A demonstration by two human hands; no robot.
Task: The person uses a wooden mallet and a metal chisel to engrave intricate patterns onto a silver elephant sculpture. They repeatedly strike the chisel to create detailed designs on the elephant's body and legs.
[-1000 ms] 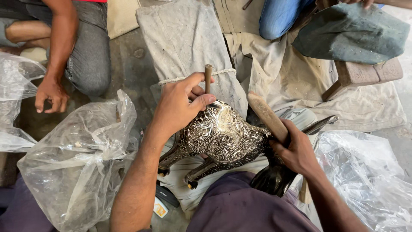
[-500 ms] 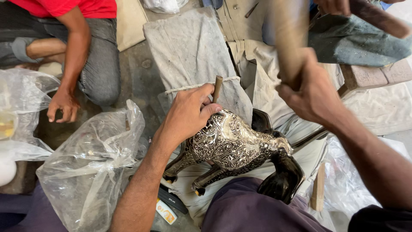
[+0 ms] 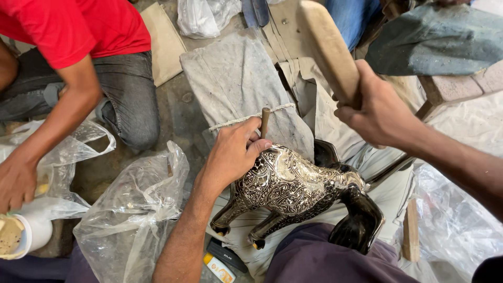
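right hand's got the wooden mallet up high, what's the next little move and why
Probably bring the wooden mallet in the right hand down onto the small punch. The left hand holds that punch upright against the ornate metal animal figure, and the mallet is raised above it.

Both forearms are showing bare with no sleeves, watch or rings on the left hand (image 3: 230, 157) or right hand (image 3: 380, 110), while dark purple trousers (image 3: 314, 259) are covering the near lap.

Support: grey concrete floor (image 3: 181, 112). Directly on it: grey cloth bundle (image 3: 236, 78) upper centre, clear plastic bags (image 3: 131, 215) lower left, white cup (image 3: 26, 236) far lower left.
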